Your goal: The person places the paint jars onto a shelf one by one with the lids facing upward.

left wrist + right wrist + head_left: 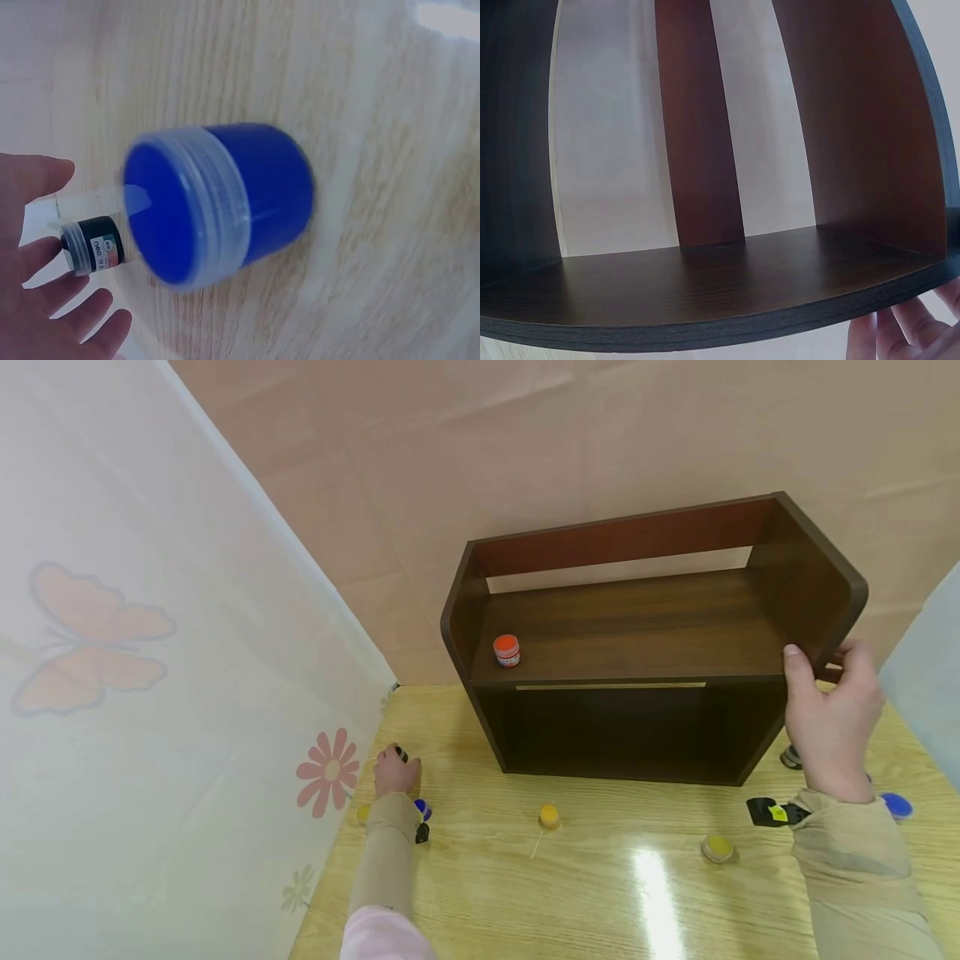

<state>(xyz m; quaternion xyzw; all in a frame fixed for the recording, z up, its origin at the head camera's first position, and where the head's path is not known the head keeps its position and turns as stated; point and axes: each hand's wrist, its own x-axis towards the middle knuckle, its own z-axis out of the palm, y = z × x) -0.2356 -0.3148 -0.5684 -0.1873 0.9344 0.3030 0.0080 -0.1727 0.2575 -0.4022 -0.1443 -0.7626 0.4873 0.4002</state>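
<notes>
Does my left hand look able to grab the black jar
Probably yes: the left hand is at the black jar, fingers spread; the blue jar, beside the sleeve, isn't in between.

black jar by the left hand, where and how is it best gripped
Probably round the side of its clear lid, coming from above with the left hand. The black jar is a short cylinder that seems to stand upright on the wood-grain tabletop, lid towards the hand, so its opposite sides should suit a thumb-and-finger pinch.
</notes>
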